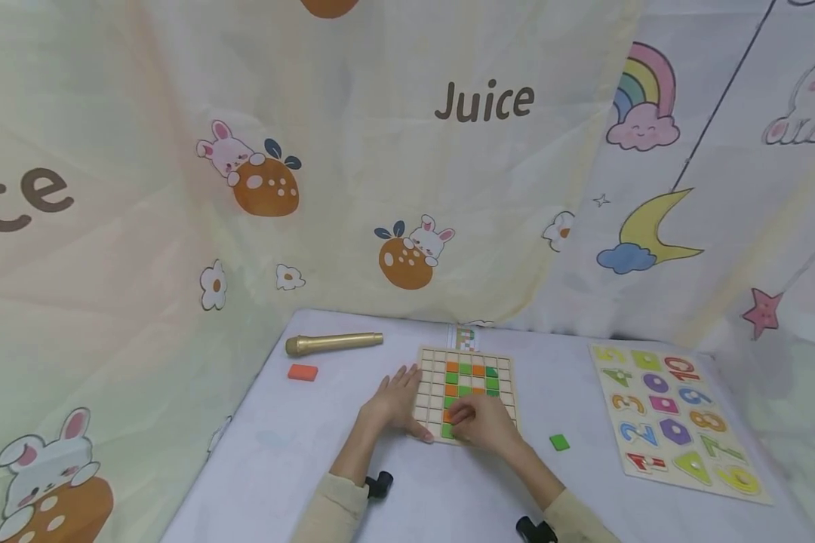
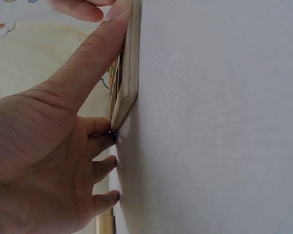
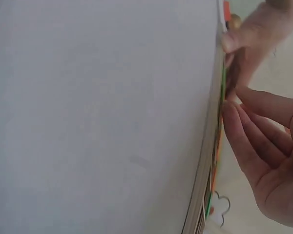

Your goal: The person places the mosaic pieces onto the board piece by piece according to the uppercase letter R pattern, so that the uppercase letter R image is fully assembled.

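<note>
A wooden grid board (image 1: 430,400) lies on the table, with orange and green square tiles set in some of its cells. My left hand (image 1: 395,402) rests at the board's left side with its fingers spread, the thumb (image 2: 88,63) pressed along the near edge. Over the lower part of the board, my right hand (image 1: 484,424) has its fingertips down beside an orange tile (image 1: 447,416). In the right wrist view, the thumb and fingertips of the right hand (image 3: 268,141) come close together at the board's surface. Whether they pinch a tile is hidden.
A loose green tile (image 1: 559,443) lies right of the board. To the left are a gold microphone-shaped object (image 1: 333,343) and an orange block (image 1: 302,372). A number and shape puzzle board (image 1: 679,422) lies at right. A small pattern card (image 1: 465,338) is behind the grid board.
</note>
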Motion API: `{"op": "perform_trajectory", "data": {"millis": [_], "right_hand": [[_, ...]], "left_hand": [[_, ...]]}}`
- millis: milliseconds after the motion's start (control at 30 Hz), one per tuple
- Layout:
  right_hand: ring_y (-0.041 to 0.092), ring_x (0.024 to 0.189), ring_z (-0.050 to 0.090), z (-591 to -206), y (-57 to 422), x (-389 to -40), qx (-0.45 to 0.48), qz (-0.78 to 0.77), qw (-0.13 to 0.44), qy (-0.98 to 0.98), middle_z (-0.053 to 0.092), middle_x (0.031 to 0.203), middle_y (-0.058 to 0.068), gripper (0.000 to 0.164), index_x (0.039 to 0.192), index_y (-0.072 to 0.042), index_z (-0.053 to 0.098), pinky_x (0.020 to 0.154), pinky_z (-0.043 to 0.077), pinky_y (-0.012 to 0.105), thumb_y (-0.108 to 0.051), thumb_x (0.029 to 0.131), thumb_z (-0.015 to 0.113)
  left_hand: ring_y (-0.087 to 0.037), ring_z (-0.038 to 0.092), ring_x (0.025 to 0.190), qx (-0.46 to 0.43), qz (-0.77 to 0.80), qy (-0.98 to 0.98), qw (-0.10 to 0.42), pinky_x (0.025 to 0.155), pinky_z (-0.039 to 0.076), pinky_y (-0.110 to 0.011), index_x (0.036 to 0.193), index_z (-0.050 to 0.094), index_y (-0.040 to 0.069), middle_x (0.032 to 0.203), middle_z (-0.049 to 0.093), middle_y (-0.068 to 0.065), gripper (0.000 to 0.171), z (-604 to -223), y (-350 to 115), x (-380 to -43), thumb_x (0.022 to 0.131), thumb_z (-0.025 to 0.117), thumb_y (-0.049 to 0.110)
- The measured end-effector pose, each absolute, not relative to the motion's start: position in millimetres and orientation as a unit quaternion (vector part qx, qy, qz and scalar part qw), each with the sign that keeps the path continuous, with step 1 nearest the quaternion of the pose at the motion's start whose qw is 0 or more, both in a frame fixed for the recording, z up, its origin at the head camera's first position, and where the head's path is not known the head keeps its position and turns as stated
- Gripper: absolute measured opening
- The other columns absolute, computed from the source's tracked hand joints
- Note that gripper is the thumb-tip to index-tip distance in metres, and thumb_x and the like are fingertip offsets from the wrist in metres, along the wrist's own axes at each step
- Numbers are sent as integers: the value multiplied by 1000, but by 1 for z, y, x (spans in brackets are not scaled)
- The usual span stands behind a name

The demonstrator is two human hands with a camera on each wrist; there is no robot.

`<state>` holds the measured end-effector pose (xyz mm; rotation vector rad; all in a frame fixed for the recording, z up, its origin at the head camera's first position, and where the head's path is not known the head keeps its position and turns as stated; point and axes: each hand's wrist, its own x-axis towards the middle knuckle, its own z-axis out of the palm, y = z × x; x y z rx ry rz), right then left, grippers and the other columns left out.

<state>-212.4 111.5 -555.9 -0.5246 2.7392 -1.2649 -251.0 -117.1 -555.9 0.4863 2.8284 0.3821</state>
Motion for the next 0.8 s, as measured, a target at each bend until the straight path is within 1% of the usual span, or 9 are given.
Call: {"op": "perform_trajectory", "data": {"millis": [133,233,300,533,633,800], "right_hand": [[11,79,69,-552,130,-205,-147,-415,36,897,75,89,1,22,102,-7,78,70,59,23,-3,82,86],[10,81,69,-548,146,-199,-114,-411,28,904,74,88,-4,22,103,-10,79,72,59,23,-7,83,87],[10,82,70,-544,157,-196,-97,-405,22,909,75,89,-4,23,103,-11,79,74,59,25,-8,82,88],[23,97,73,-530,201,-186,-66,-369,18,927,78,103,1,27,109,-11,79,81,62,41,-11,83,87],[28,103,72,-527,218,-182,-53,-346,28,936,77,107,1,29,110,-13,79,83,61,45,-13,82,87],[35,108,68,-526,242,-178,-37,-309,57,949,76,111,6,35,113,-13,79,88,59,53,-14,80,89]], "left_hand": [[-33,15,160,168,130,969,124,128,19,-57,166,22,5,173,19,-13,146,-558,-116,-251,56,89,75],[-34,16,160,164,131,970,121,128,19,-57,166,23,5,173,20,-13,147,-556,-116,-251,55,90,74],[-34,16,160,162,133,970,119,128,19,-58,166,23,4,173,20,-14,147,-555,-117,-252,54,91,73],[-34,16,160,159,136,970,125,128,19,-57,166,22,5,173,20,-14,147,-553,-117,-250,55,92,72],[-35,16,160,161,136,969,126,128,19,-57,166,22,4,173,20,-14,146,-553,-116,-250,56,92,71],[-35,16,160,164,137,969,123,128,19,-58,166,22,4,173,20,-15,146,-553,-116,-250,56,93,70]]}}
